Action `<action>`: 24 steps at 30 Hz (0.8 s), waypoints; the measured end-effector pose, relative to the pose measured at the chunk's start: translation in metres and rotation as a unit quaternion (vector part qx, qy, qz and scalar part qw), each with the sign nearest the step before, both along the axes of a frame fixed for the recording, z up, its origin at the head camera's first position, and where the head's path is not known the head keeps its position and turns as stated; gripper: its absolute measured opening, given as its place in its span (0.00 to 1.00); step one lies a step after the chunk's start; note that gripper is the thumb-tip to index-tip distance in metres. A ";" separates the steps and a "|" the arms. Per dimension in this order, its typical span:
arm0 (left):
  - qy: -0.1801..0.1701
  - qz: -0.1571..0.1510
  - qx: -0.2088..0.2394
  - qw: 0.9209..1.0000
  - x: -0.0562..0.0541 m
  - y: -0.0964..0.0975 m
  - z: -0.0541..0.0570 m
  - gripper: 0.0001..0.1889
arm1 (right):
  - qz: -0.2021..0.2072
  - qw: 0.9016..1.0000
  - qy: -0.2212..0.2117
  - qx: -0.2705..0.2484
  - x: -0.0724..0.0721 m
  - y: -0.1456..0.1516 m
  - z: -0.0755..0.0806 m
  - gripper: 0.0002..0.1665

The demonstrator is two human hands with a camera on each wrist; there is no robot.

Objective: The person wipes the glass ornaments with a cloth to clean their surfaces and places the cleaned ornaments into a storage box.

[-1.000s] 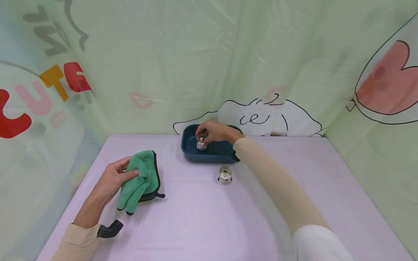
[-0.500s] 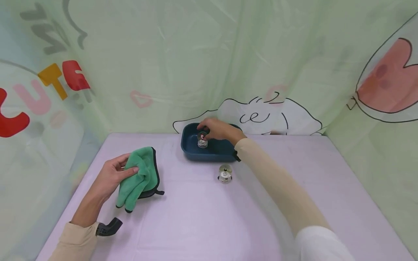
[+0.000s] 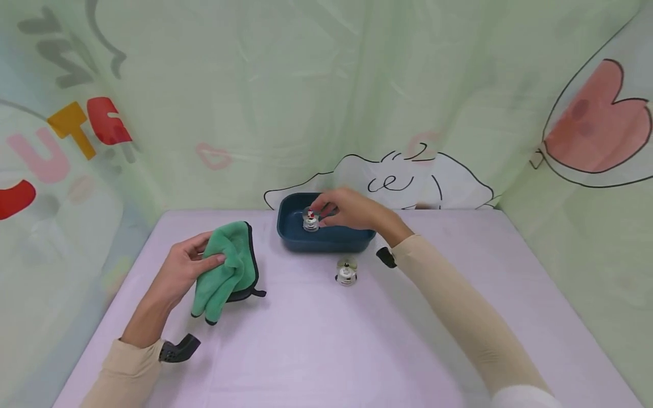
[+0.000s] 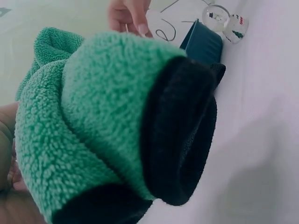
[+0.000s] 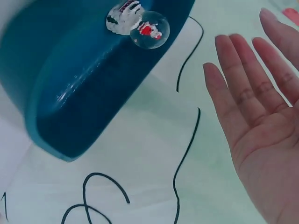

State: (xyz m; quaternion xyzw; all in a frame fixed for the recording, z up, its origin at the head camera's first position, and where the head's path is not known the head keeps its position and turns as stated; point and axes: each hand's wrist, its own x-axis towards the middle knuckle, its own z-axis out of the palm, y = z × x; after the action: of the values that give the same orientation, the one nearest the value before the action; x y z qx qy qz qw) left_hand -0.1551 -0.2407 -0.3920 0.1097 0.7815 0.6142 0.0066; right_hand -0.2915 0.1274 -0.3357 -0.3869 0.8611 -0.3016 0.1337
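My left hand [image 3: 179,271] pinches a green microfiber cloth [image 3: 228,266] with black edging above the left of the table; the cloth [image 4: 107,93] hangs folded and fills much of the left wrist view. A small snow globe [image 3: 310,221] with a red and white figure stands upright in the left part of a dark blue tray [image 3: 326,245]. My right hand [image 3: 354,211] is over the tray beside that globe. In the right wrist view its fingers [image 5: 247,93] are extended, apart from the globe [image 5: 149,31]. Another snow globe [image 3: 346,273] stands on the table in front of the tray.
A pale lilac cloth covers the table [image 3: 285,345]. Light green curtains [image 3: 285,102] with printed drawings rise behind it and at both sides. The tray stands close to the back curtain. A black wrist device [image 3: 179,348] juts out below my left wrist.
My right hand has let go of the snow globe in the tray and drawn slightly to the right. The left hand still holds the cloth, shifted a little right and up in view.
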 end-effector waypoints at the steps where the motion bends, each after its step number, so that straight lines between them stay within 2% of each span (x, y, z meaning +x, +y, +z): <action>1: 0.001 -0.001 -0.001 1.000 -0.001 0.002 0.001 0.28 | 0.000 1.000 -0.001 -0.004 0.005 0.003 0.001 0.21; 6: 0.006 -0.007 -0.001 1.000 -0.005 0.012 0.006 0.28 | -0.005 1.000 -0.010 -0.011 0.026 0.018 0.001 0.19; 11: 0.002 -0.014 0.002 1.000 -0.010 0.024 0.008 0.29 | -0.003 1.000 -0.031 -0.007 0.044 0.032 -0.006 0.19; 17: 0.000 -0.034 0.014 0.999 -0.015 0.039 0.008 0.29 | -0.011 0.999 -0.052 0.014 0.062 0.048 -0.019 0.22; 24: 0.001 -0.052 0.026 0.998 -0.020 0.056 0.008 0.29 | -0.024 0.998 -0.045 0.023 0.074 0.060 -0.042 0.28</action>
State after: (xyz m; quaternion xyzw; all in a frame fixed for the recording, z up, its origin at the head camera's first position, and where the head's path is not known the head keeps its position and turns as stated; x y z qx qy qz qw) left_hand -0.1755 -0.1843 -0.3842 0.1516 0.7583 0.6331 0.0348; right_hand -0.2179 0.1879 -0.3774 -0.3492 0.8699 -0.3020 0.1736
